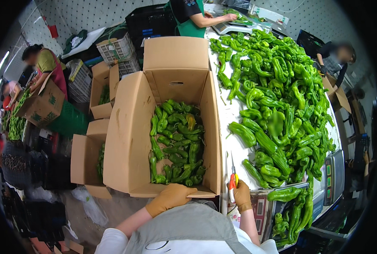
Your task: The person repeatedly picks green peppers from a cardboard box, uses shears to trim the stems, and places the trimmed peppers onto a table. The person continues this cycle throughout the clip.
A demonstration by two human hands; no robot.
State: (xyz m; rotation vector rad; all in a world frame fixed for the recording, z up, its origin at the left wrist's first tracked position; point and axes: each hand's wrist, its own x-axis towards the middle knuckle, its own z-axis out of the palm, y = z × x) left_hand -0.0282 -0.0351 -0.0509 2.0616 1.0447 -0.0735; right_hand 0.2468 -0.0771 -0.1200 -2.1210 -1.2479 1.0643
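From my remote seat I watch the right hand first: its grip is closed around orange-and-white-handled scissors, blades pointing away from the wearer, just beside the right wall of the cardboard box. The left hand, in a brown glove like the other, lies on the box's near rim; I cannot tell whether its grip is clenched there or only resting.

The long green peppers in the box cover most of its bottom, while a far larger heap of green peppers spreads over the white surface to the right.

What worries me most is the scissors. The blades look bare and lie near the closest peppers of the heap, so a sideways swing could score a skin or catch the cardboard. If the hands came together over the box, the points might reach the left glove.

The heap is loose and piled deep — pulling one from low down could send others sliding off the near edge. A few long peppers lie by the digital scale, where an elbow could knock them. Leaning hard on the rim might bow the near wall or tip the box — its support is hidden from me.
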